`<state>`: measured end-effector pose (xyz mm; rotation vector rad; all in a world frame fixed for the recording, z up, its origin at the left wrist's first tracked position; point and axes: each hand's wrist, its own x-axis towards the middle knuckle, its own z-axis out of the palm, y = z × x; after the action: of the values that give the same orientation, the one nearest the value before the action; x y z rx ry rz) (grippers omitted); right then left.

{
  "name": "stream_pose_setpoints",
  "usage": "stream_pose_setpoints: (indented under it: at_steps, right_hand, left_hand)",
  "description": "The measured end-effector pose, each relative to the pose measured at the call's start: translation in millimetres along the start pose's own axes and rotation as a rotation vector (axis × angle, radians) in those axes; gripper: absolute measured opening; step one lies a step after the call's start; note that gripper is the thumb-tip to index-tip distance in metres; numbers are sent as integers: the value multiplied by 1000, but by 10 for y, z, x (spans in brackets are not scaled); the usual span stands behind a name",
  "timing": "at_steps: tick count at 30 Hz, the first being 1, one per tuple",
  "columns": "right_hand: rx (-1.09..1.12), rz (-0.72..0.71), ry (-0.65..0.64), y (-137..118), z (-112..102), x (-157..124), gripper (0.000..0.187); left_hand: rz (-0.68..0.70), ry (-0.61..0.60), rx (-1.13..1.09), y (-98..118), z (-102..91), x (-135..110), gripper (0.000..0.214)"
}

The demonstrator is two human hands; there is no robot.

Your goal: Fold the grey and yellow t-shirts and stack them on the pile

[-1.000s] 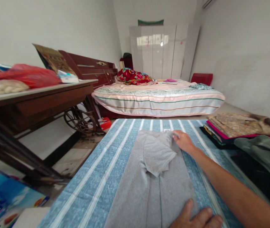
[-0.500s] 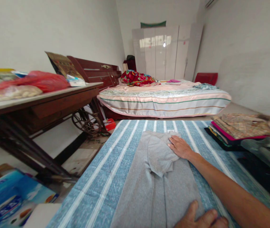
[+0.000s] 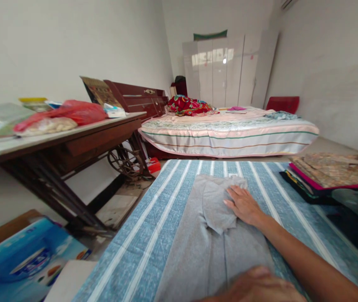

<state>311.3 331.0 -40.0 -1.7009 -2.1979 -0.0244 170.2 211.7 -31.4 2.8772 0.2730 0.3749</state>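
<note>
A grey shirt (image 3: 185,247) lies lengthwise on the blue striped bed sheet (image 3: 147,235), its side turned inward and a short sleeve (image 3: 218,209) resting on top. My right hand (image 3: 245,205) is laid flat on the shirt near its far end, fingers spread at the sleeve. At the bottom edge of the view, my left hand (image 3: 254,289) is over the near part of the shirt. Motion smears it and the frame cuts it off, so its fingers are unclear.
A stack of folded clothes (image 3: 330,172) sits to the right, with dark garments (image 3: 355,226) beside it. On the left stand a sewing machine table (image 3: 103,134) and a blue box (image 3: 34,256). Another bed (image 3: 229,138) is beyond, before a white wardrobe (image 3: 219,75).
The view has turned slightly left. My left hand has shifted leftward across the near part of the shirt and is blurred. My right hand stays flat near the sleeve.
</note>
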Motion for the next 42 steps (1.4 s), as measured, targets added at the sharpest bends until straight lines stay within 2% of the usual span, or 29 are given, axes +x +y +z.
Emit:
stream_pose_setpoints:
  at_steps: [2,6,8,10,12,16,20,23,25,28,30,32,35,37,42]
  right_hand:
    - [17,-15,38,-32,-54,-23,52]
    - [80,-111,23,-173,-143,-65,55]
    - [106,-137,-13,-244,-129,-90,60]
    - [114,-133,-66,-283,-77,-117,68]
    - [110,-121,-119,-283,-10,-141,75]
    - [98,-109,-134,-241,75,-165,78]
    - [90,-95,-159,-244,45,-162,81]
    - [121,-98,-122,-282,-62,-165,79]
    - [168,-154,-72,-325,-174,-175,72]
    - [232,-307,-60,-430,-359,-203,54]
    - [230,-393,-83,-520,-445,-226,43]
    - [198,-416,-115,-601,-471,-242,30]
    - [198,-347,-158,-652,-412,-240,11]
    - [271,-273,-149,-630,-344,-220,13]
    - [516,-70,-70,-520,-235,-155,12]
  left_hand:
    - [-70,42,2,-197,-275,-50,35]
    - [-594,212,161,-870,-795,-67,30]
    - [-749,156,237,-1261,-913,-25,33]
    - [-775,114,233,-1597,-908,33,34]
    - [-786,75,214,-1839,-816,86,35]
    - [-841,40,190,-2040,-586,137,46]
    - [-853,41,184,-2038,-532,142,49]
    - [-850,81,206,-1984,-636,141,49]
    - [-858,121,229,-1909,-752,110,45]
    - [-900,157,257,-1683,-937,-35,34]
    - [-920,159,266,-1447,-1024,-186,25]
    - [-913,155,241,-1178,-1059,-339,19]
    - [-924,140,82,-820,-1008,-483,10]
    - [-969,137,-15,-671,-926,-503,9]
    - [-1095,137,31,-583,-758,-393,20]
